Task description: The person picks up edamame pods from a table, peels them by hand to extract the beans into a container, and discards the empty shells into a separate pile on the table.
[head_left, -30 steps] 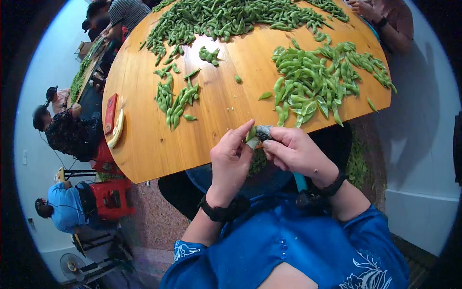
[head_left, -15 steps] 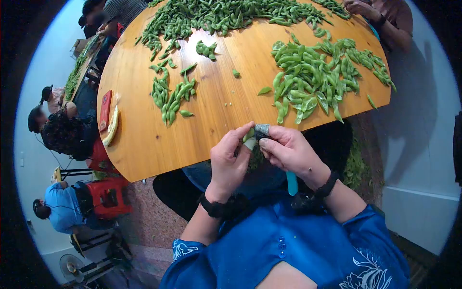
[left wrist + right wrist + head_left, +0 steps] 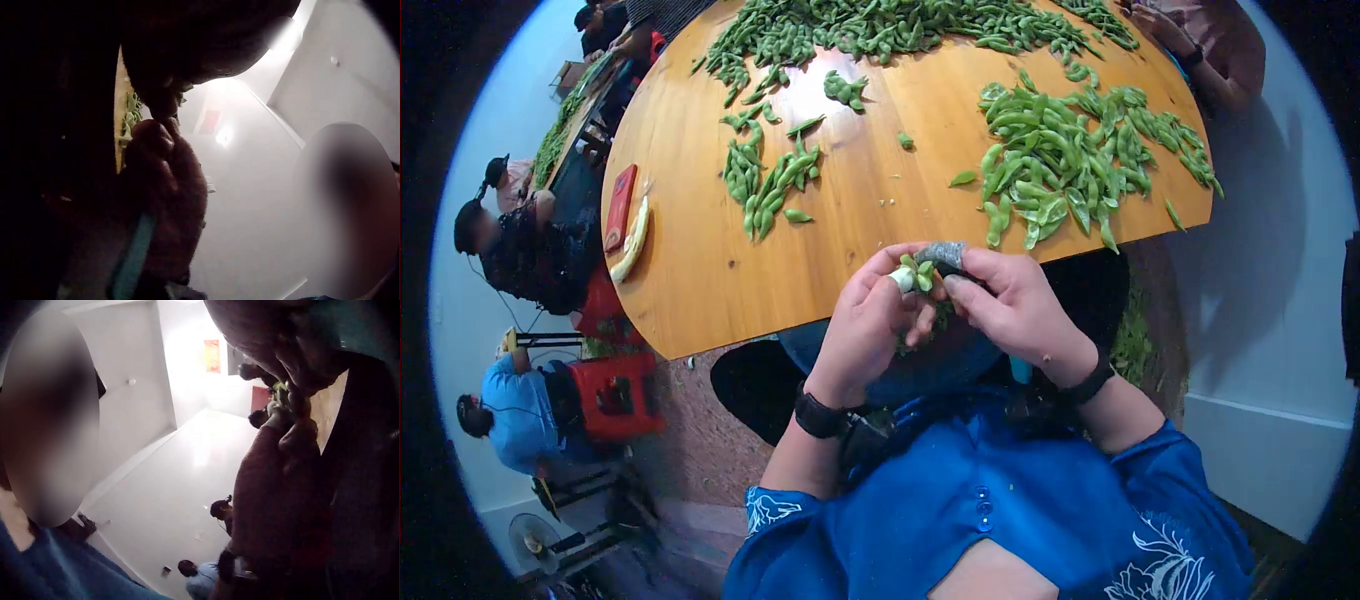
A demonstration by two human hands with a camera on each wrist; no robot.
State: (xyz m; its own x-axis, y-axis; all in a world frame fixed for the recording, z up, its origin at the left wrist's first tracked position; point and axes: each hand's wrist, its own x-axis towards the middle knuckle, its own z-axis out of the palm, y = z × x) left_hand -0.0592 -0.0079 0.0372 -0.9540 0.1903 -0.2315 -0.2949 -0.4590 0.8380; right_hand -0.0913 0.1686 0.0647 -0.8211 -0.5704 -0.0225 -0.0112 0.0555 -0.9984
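In the head view a small green soybean pod (image 3: 923,272) is held between my two hands, just off the table's near edge. Its halves are spread apart. My left hand (image 3: 862,318) grips it from the left, with a white cover over the thumb tip. My right hand (image 3: 1022,303) pinches the pod's other side with thumb and index finger. Grey wrapping (image 3: 943,255) circles that index finger. From the right wrist, the pod shows as a bright patch between the fingertips. The left wrist view is dark, and fingers hide most of the pod there.
Pale, flattened pods (image 3: 1060,160) are heaped on the right of the wooden table (image 3: 870,225). A large pile of full pods (image 3: 840,30) covers its far side. A smaller group (image 3: 775,185), a red phone-like slab (image 3: 621,208) and a peeled strip (image 3: 632,243) lie left. Below my hands stands a blue tub (image 3: 890,375).
The pod has gone from closed to spread open between my fingers. My left hand has turned, with its covered thumb now higher beside the pod. My right hand stays close by.
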